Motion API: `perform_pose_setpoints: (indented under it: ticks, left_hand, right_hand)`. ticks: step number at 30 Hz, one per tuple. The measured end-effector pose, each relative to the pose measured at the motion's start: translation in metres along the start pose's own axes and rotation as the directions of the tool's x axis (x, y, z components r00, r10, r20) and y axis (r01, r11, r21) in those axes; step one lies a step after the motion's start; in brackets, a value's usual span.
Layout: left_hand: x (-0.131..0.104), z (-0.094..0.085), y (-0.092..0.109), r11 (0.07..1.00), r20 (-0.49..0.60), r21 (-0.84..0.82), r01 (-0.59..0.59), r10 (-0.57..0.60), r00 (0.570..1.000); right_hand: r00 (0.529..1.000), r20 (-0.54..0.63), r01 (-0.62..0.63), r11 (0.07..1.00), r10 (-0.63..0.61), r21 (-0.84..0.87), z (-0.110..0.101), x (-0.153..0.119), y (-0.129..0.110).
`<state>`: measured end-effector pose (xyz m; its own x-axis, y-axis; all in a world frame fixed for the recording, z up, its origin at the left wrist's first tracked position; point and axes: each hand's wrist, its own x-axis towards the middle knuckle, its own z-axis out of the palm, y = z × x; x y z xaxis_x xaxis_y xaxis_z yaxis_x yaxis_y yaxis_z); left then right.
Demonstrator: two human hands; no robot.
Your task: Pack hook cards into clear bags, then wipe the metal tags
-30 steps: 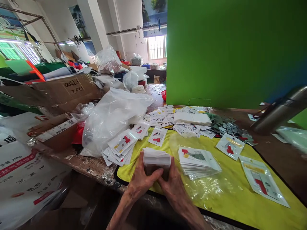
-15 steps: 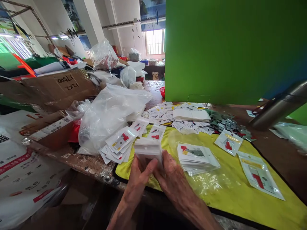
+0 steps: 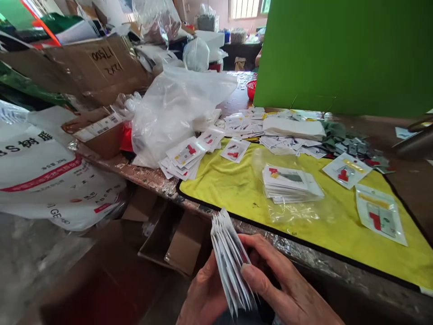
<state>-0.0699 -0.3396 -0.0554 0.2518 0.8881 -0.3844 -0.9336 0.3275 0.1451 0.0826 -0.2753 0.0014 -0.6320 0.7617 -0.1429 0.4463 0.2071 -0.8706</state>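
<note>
A stack of thin white packets stands on edge between my hands, in front of the table edge. My left hand is closed against its left side. On the right side, the thumb and fingers of my right hand press the stack. On the yellow cloth, another packet stack rests on a clear plastic bag. One packet lies near the cloth's back left, and a pile of packets overlaps its left corner. Two packets with red and yellow parts lie at the right.
A large translucent bag and a cardboard box fill the left. Loose cards, a white stack and grey pieces lie behind the cloth, below a green panel. Open boxes sit under the table.
My hands and the held stack have moved off the cloth, toward me, and the stack is turned on edge. The view has tilted down.
</note>
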Motion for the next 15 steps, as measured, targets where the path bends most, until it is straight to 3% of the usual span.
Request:
perform_pose_setpoints:
  ticks: [7,12,15]
  left_hand:
    - [-0.010,-0.024,-0.016,1.000,0.028,-0.022,0.002,-0.001,1.000]
    - [-0.011,-0.033,-0.021,1.000,0.110,-0.009,0.011,-0.010,0.994]
    - [-0.011,-0.038,-0.022,1.000,0.189,-0.004,0.027,-0.026,0.982]
  right_hand:
    - [0.994,0.083,-0.081,0.972,0.064,0.220,0.014,-0.003,-0.004]
    - [0.986,0.133,-0.129,0.971,0.103,0.201,0.015,-0.009,0.001]
    - [0.992,0.086,-0.103,0.986,0.092,0.133,0.018,-0.011,0.004]
